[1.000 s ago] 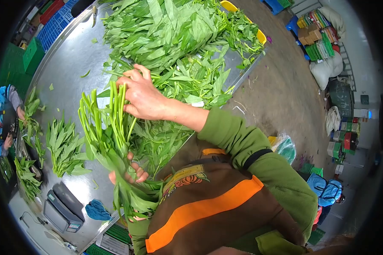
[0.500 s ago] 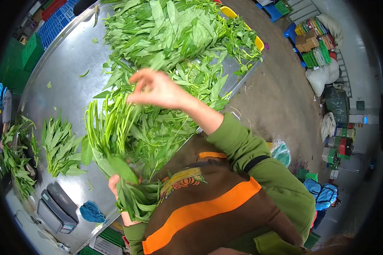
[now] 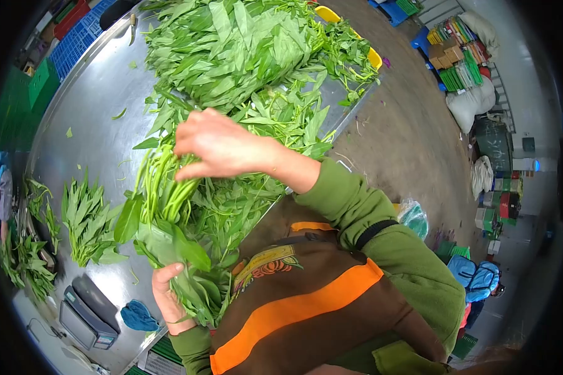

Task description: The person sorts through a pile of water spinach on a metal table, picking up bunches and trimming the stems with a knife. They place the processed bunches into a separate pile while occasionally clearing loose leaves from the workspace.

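Note:
A bunch of water spinach [image 3: 167,203], pale green stems up and leaves toward my apron, lies across my left hand [image 3: 169,294]. That hand is closed around its leafy end, thumb on top and the other fingers hidden beneath. My right hand [image 3: 214,145] is at the stem ends, fingers curled over them and the thumb on the near side. Beyond it rises a big heap of water spinach [image 3: 231,53] on the metal table [image 3: 94,150]. More loose water spinach [image 3: 222,212] lies under and right of the bunch. A smaller bunch [image 3: 86,219] rests to the left.
A scale [image 3: 84,322] and a blue cloth [image 3: 139,315] lie at the table's near left. A knife [image 3: 132,29] lies by the far edge. Another person's sleeve [image 3: 5,194] shows at far left near more greens. Yellow crate edges [image 3: 374,58] show behind the heap.
My right hand has come down from above the stems onto their ends, its fingers curling. The bunch has tilted slightly, and more of my left hand and wrist shows.

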`<act>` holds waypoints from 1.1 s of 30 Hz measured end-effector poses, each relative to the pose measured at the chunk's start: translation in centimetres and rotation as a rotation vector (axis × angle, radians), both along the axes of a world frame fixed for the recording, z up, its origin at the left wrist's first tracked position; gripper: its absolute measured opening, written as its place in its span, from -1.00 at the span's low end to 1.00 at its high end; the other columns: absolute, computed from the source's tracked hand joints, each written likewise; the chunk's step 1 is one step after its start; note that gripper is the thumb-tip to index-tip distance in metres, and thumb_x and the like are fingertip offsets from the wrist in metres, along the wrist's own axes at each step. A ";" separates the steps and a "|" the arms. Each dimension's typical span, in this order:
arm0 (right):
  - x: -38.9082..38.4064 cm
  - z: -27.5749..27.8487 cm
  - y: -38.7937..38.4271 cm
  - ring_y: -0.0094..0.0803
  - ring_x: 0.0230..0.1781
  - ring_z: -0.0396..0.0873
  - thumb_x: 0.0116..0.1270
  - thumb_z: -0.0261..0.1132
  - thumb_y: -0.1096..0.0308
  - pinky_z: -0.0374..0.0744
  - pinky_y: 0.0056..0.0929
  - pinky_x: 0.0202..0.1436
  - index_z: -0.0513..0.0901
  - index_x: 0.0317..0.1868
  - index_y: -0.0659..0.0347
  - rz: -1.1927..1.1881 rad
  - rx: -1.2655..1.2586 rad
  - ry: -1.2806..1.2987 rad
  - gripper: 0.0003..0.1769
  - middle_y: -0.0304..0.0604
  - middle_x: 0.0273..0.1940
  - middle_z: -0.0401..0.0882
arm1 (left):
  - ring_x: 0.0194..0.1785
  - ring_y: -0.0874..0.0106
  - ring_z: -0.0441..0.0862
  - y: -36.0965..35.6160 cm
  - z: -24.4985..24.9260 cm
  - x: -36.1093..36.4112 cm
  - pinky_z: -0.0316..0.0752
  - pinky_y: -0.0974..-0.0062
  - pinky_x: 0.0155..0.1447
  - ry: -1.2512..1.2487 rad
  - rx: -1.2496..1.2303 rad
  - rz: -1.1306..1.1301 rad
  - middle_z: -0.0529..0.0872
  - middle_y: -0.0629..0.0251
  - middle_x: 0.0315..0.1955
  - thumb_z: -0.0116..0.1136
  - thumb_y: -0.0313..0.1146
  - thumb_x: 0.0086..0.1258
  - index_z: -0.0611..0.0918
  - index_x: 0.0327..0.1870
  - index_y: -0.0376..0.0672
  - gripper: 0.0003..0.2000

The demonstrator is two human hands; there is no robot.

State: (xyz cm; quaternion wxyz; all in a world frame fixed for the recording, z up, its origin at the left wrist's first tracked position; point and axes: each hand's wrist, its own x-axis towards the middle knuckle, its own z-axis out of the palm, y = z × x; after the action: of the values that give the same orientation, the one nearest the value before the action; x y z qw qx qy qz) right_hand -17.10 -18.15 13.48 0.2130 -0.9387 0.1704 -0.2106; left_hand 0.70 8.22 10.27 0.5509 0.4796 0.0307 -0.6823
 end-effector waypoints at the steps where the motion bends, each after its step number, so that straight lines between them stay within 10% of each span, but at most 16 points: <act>1: 0.2 -0.2 0.4 -0.19 -0.19 0.49 0.18 0.38 0.00 0.40 -0.26 -0.02 0.69 -0.29 0.16 0.069 0.099 0.128 -0.63 -0.16 -0.35 0.55 | -0.05 0.15 0.65 -0.2 0.3 -0.2 0.56 0.25 0.10 -0.016 -0.009 -0.012 0.66 0.06 -0.08 0.22 -0.45 -0.04 0.47 0.19 -0.33 -0.38; 6: 0.3 -4.0 0.8 -0.21 -0.21 0.52 0.22 0.38 0.12 0.43 -0.26 -0.05 0.71 -0.34 0.15 0.082 0.282 -0.040 -0.75 -0.17 -0.36 0.58 | -0.01 0.15 0.64 0.9 -1.6 0.7 0.55 0.24 0.13 -0.024 0.006 -0.003 0.66 0.06 -0.05 0.25 -0.50 -0.10 0.46 0.21 -0.33 -0.33; 13: -3.6 -6.1 -3.7 -0.28 -0.10 0.58 0.24 0.39 0.16 0.52 -0.37 -0.03 0.73 -0.12 0.18 -0.616 0.679 -0.329 -0.69 -0.08 -0.17 0.65 | 0.02 0.31 0.60 0.1 -4.0 1.1 0.46 0.36 0.17 -0.480 -0.158 -0.221 0.65 0.24 -0.01 0.39 -0.54 -0.06 0.48 0.23 -0.28 -0.32; 16: -4.4 -4.8 -1.9 -0.14 0.07 0.50 0.10 0.47 0.11 0.48 -0.30 0.06 0.63 0.10 0.11 -0.657 0.002 -0.002 -0.45 0.01 0.08 0.54 | 0.00 0.36 0.59 -0.9 -3.6 1.3 0.45 0.39 0.15 -0.670 -0.070 -0.343 0.65 0.26 -0.03 0.41 -0.52 -0.02 0.54 0.16 -0.29 -0.41; 20: -3.3 -2.4 0.9 -0.06 0.23 0.38 0.03 0.53 0.11 0.41 -0.16 0.28 0.44 0.31 0.08 -0.148 0.292 -0.182 -0.19 0.03 0.19 0.41 | -0.04 0.41 0.58 -1.9 -3.8 1.2 0.46 0.43 0.10 -1.001 -0.055 -0.454 0.65 0.23 -0.07 0.38 -0.45 0.03 0.56 0.07 -0.32 -0.50; 28: -0.6 -3.7 3.9 -0.32 -0.04 0.52 0.19 0.41 0.30 0.55 -0.29 -0.07 0.62 -0.01 0.15 0.370 0.246 -0.114 -0.65 -0.18 0.05 0.52 | -0.07 0.37 0.61 -1.8 -3.7 0.3 0.48 0.40 0.07 -1.206 -0.091 -0.517 0.67 0.17 -0.11 0.41 -0.41 -0.01 0.58 0.02 -0.30 -0.51; 31: -1.6 -4.2 2.3 -0.62 -0.47 0.55 0.45 0.21 0.24 0.55 -0.59 -0.41 0.51 0.02 0.20 -0.007 1.250 -0.229 -0.74 -0.28 -0.32 0.62 | -0.10 0.34 0.63 -1.3 -3.7 0.1 0.50 0.38 0.04 -1.204 -0.102 -0.475 0.68 0.15 -0.15 0.42 -0.40 -0.02 0.58 0.00 -0.30 -0.51; 33: -2.8 -6.2 0.0 -0.59 -0.51 0.55 0.45 0.20 0.22 0.55 -0.58 -0.44 0.46 -0.01 0.21 -0.200 1.285 -0.459 -0.73 -0.22 -0.36 0.61 | -0.14 0.34 0.63 -1.2 -3.7 0.2 0.52 0.37 0.00 -1.210 -0.108 -0.471 0.69 0.18 -0.19 0.43 -0.40 -0.02 0.58 -0.04 -0.30 -0.53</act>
State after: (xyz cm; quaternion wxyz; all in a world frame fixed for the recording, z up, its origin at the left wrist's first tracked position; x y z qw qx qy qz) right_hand -19.88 -18.17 7.27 0.7374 -0.5378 0.2979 -0.2797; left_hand 0.90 7.00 6.53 0.3297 0.7446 -0.4252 -0.3950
